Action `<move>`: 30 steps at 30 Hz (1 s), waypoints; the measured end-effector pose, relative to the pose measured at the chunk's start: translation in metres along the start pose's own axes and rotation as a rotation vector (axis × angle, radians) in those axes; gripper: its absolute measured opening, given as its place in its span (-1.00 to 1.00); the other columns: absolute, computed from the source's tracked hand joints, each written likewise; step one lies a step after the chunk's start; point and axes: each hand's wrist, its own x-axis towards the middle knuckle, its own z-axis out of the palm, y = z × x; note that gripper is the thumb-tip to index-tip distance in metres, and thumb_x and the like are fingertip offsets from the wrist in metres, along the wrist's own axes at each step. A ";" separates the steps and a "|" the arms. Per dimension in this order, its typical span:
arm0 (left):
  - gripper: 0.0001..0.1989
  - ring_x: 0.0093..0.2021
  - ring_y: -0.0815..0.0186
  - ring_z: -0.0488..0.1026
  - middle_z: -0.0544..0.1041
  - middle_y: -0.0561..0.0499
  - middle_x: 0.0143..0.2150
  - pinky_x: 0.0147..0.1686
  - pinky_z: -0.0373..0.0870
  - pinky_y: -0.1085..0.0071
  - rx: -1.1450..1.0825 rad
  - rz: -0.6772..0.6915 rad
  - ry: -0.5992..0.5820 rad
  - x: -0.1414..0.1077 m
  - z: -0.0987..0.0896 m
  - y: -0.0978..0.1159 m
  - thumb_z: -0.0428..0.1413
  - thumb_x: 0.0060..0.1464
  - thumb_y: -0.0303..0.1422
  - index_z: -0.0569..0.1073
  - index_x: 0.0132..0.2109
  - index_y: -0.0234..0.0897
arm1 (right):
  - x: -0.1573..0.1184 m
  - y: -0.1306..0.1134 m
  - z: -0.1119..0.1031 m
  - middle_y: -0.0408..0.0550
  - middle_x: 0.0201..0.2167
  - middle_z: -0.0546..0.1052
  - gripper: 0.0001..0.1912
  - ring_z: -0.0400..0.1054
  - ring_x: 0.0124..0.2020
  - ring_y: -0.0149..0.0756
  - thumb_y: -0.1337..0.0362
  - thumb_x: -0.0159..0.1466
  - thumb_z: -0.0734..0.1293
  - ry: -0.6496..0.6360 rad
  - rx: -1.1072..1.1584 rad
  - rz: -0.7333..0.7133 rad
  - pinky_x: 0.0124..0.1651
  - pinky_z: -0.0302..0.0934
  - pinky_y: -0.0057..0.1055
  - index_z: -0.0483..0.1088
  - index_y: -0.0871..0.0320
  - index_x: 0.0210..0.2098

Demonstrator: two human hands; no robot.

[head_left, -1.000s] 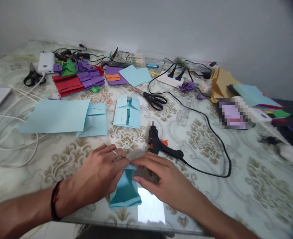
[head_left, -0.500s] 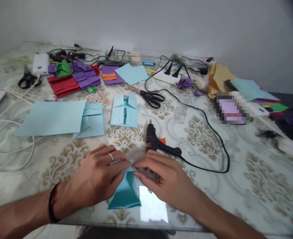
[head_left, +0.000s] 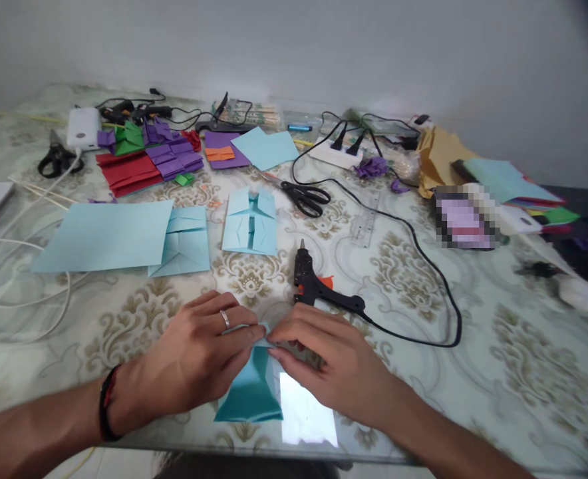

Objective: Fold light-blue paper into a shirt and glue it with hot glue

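Note:
A folded light-blue paper piece point(head_left: 253, 392) stands near the table's front edge, wide at its lower end and narrow at the top. My left hand point(head_left: 211, 346), with a ring on one finger, pinches the top from the left. From the right, my right hand point(head_left: 328, 356) pinches the same top, its fingertips almost touching the left ones. The fingers partly hide the fold between them. Just beyond my right hand lies a black glue gun point(head_left: 321, 283), its nozzle pointing away. Another folded blue paper piece point(head_left: 251, 223) lies farther back.
A flat blue sheet point(head_left: 109, 236) overlaps a creased blue paper point(head_left: 189, 243) on the left. Black-handled scissors point(head_left: 308, 198) and a clear ruler point(head_left: 364, 225) lie behind the glue gun. Its black cord loops right towards a white power strip point(head_left: 334, 154). Folded purple paper point(head_left: 174, 156) sits back left.
Both hands stay pinched at the top of the blue paper, with only slight shifts of the fingers. The paper's lower end has moved a little left. Everything else lies as before.

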 end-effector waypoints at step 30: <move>-0.75 -0.09 0.19 0.51 0.64 -0.07 -0.06 -0.06 0.45 0.20 0.010 0.101 0.084 -0.008 -0.003 -0.003 0.15 0.24 -0.60 0.51 0.04 -0.34 | 0.001 0.001 -0.021 -0.22 -0.34 0.40 -0.85 0.29 -0.34 -0.39 0.35 0.49 0.30 -0.131 0.265 0.163 -0.23 0.18 -0.44 0.32 0.06 -0.25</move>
